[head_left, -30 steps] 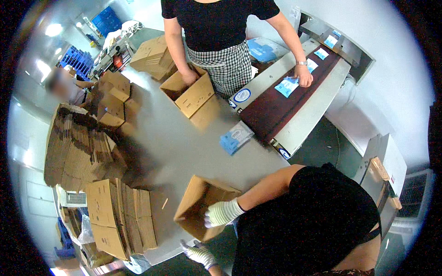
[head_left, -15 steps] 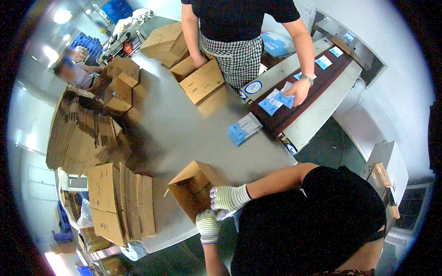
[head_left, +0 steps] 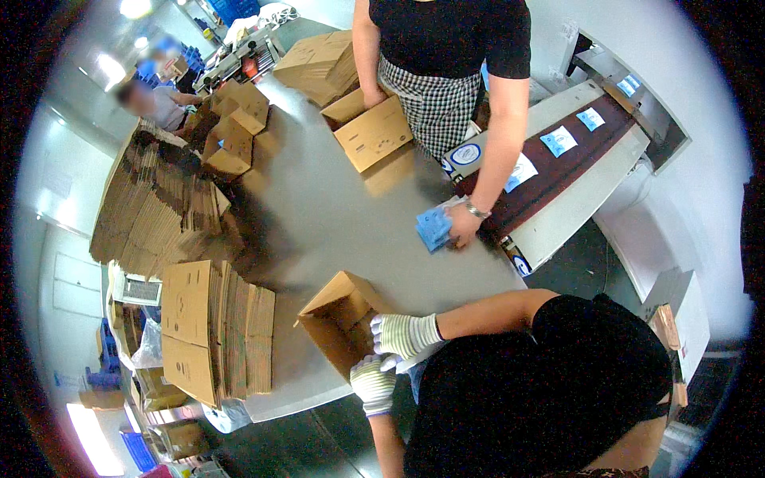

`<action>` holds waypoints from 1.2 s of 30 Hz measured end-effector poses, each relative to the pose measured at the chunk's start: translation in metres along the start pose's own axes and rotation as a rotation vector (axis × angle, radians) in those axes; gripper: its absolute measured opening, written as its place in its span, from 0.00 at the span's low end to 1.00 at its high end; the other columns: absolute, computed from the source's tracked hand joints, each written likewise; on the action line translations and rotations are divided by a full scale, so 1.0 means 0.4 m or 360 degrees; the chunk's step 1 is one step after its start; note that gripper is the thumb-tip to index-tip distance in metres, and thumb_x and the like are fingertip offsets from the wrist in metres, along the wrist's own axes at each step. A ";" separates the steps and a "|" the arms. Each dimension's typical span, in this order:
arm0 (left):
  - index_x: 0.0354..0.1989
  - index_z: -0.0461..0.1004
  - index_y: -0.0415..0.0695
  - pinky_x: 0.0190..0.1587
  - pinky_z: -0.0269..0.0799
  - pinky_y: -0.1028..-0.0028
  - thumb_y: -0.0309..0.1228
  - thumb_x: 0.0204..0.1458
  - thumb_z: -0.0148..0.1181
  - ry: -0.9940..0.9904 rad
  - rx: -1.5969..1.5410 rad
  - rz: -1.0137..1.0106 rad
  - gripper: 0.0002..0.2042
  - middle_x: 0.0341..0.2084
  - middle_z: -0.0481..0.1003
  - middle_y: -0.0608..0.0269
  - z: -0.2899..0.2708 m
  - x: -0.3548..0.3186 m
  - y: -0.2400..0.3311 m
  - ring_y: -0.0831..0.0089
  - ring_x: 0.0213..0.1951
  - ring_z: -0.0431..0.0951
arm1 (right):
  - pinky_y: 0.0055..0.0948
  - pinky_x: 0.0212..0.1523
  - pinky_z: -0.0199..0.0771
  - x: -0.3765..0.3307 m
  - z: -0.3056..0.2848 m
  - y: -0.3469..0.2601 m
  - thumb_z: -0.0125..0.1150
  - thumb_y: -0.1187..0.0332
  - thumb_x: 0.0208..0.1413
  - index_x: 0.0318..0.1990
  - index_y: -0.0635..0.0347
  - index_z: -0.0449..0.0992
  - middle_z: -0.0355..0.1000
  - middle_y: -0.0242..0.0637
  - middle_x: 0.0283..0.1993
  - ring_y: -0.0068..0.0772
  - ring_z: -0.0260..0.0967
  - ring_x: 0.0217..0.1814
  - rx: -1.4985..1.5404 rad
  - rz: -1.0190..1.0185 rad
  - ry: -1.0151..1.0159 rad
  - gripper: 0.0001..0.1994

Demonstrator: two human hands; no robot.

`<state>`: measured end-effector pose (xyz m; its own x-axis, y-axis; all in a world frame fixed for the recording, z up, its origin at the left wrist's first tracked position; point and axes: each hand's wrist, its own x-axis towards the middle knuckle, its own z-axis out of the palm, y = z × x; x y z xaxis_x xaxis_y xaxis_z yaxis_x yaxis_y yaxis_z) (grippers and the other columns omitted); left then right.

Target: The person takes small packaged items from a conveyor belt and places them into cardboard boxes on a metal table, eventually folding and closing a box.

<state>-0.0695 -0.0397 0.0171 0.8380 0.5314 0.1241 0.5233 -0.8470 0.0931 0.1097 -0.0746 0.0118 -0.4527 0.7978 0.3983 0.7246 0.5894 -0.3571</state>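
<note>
bare grey table [head_left: 335, 215] mid-way, flat carton stacks [head_left: 215, 327] crowding left, conveyor [head_left: 558, 171] right

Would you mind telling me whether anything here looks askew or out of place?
Nothing looks spilled or damaged. The open cardboard box held by the gloved left hand and right hand lies tipped on its side at the table edge.

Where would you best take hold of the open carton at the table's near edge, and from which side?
Grip the carton by its side walls near the open end, from the wearer's side. It lies tipped with its mouth toward the gloved right hand and left hand, flaps spread, so those panel edges are exposed there.
</note>
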 end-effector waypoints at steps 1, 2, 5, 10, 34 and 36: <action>0.21 0.70 0.49 0.28 0.64 0.65 0.38 0.39 0.56 0.0119 0.0000 0.0055 0.07 0.18 0.70 0.65 0.001 0.001 -0.001 0.65 0.22 0.71 | 0.37 0.43 0.60 0.000 -0.005 -0.001 0.51 0.45 0.49 0.25 0.56 0.75 0.69 0.35 0.25 0.38 0.64 0.33 -0.0003 0.0011 -0.0009 0.22; 0.21 0.70 0.49 0.28 0.64 0.65 0.38 0.39 0.56 0.0120 0.0001 0.0054 0.07 0.18 0.70 0.65 -0.001 0.002 -0.001 0.65 0.22 0.71 | 0.36 0.43 0.60 -0.001 -0.009 0.000 0.51 0.45 0.49 0.25 0.56 0.75 0.69 0.35 0.25 0.37 0.64 0.32 -0.0031 -0.0019 0.0061 0.22; 0.21 0.70 0.49 0.29 0.64 0.65 0.39 0.39 0.56 0.0044 0.0031 0.0069 0.08 0.18 0.70 0.65 -0.009 -0.018 0.009 0.65 0.22 0.71 | 0.36 0.43 0.60 -0.011 -0.005 -0.025 0.51 0.45 0.49 0.25 0.56 0.75 0.69 0.35 0.25 0.37 0.64 0.33 0.0002 0.0031 0.0054 0.22; 0.21 0.70 0.49 0.30 0.65 0.66 0.39 0.40 0.55 -0.0041 0.0115 0.0026 0.08 0.18 0.70 0.65 -0.006 -0.005 0.002 0.65 0.24 0.72 | 0.38 0.43 0.62 0.000 0.000 -0.009 0.53 0.44 0.47 0.24 0.57 0.75 0.71 0.35 0.24 0.38 0.66 0.33 0.0007 0.0016 0.0100 0.23; 0.19 0.69 0.49 0.30 0.64 0.66 0.37 0.40 0.55 0.0111 -0.0046 0.0005 0.07 0.16 0.69 0.63 0.003 0.005 -0.002 0.64 0.22 0.71 | 0.38 0.42 0.62 0.005 0.008 0.007 0.53 0.45 0.47 0.24 0.56 0.74 0.70 0.33 0.23 0.37 0.66 0.32 -0.0031 -0.0021 0.0154 0.21; 0.19 0.69 0.49 0.30 0.64 0.66 0.37 0.39 0.55 0.0104 -0.0017 0.0012 0.07 0.16 0.69 0.63 0.009 0.002 -0.004 0.64 0.22 0.71 | 0.38 0.41 0.62 0.004 0.009 0.007 0.53 0.45 0.47 0.24 0.56 0.74 0.70 0.33 0.23 0.37 0.66 0.32 -0.0024 -0.0030 0.0169 0.21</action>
<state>-0.0692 -0.0381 0.0134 0.8298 0.5251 0.1888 0.5152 -0.8509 0.1025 0.1089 -0.0712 0.0085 -0.4095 0.7682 0.4922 0.7247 0.6016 -0.3361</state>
